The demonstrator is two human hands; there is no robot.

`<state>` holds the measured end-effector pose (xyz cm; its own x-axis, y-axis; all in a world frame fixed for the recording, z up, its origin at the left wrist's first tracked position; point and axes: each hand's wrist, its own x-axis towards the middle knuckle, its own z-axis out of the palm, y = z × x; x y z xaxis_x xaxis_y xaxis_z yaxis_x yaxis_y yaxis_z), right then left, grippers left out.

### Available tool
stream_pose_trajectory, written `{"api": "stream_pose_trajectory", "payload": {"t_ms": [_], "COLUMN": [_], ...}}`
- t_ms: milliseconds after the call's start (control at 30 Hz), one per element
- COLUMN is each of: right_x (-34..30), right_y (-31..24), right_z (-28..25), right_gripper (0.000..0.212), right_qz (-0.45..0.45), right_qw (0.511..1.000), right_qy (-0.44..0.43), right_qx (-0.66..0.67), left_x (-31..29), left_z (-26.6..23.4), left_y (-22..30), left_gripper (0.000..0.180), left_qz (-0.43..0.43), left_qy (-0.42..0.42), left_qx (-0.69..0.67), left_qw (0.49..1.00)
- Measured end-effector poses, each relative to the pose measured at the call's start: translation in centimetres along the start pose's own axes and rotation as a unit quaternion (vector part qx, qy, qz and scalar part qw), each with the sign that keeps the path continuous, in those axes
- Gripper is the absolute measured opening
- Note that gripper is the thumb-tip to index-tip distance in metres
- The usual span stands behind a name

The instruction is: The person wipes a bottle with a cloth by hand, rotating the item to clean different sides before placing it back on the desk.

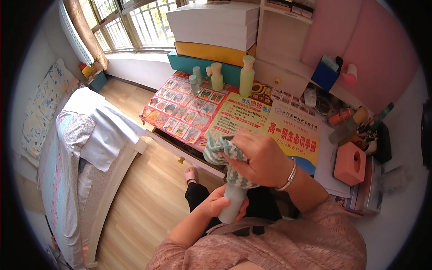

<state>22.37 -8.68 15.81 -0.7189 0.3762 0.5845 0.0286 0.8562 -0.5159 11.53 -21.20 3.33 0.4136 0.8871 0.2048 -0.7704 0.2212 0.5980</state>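
Observation:
Above my lap, my left hand is closed round a pale, frosted bottle, which stands slightly tilted. My right hand presses a green-and-white patterned cloth over the bottle's upper part, so its top is hidden. A bunched end of the cloth sticks out beyond my right fingers. On the desk ahead stand two pale green bottles with beige caps, a taller bottle and a shorter bottle. Some smaller containers, among them a small bottle, stand to their left.
Printed sheets and a yellow-and-white booklet cover the desk. A partly open drawer juts out below. White, yellow and teal boxes are stacked behind. At right are a pink tissue box and clutter; a bed is at left.

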Motion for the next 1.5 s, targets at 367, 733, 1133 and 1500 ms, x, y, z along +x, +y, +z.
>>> {"api": "stream_pose_trajectory", "payload": {"t_ms": [367,733,1133,1500], "right_x": [-4.1,-6.5,-9.7,-7.1], "right_y": [-2.2,-4.0,-4.1,-4.6], "right_z": [2.0,3.6,8.1,6.0], "right_gripper": [0.024,0.024,0.042,0.038], "right_qz": [0.075,0.276,0.291,0.293], "right_qw": [0.973,0.707,0.861,0.776], "right_qy": [-0.025,0.259,0.157,0.184], "right_qx": [-0.215,0.598,0.386,0.527], "left_x": [-3.1,-5.3,-4.1,-4.5], "left_z": [1.4,1.0,5.0,5.0], "left_y": [0.0,-3.1,-1.0,-1.8], "left_gripper": [0.048,0.061,0.045,0.055], "left_qz": [-0.048,0.070,0.004,0.033], "left_qy": [0.227,0.199,0.312,0.261], "left_qx": [0.475,0.139,0.645,0.271], "left_qw": [0.849,0.968,0.697,0.926]}}
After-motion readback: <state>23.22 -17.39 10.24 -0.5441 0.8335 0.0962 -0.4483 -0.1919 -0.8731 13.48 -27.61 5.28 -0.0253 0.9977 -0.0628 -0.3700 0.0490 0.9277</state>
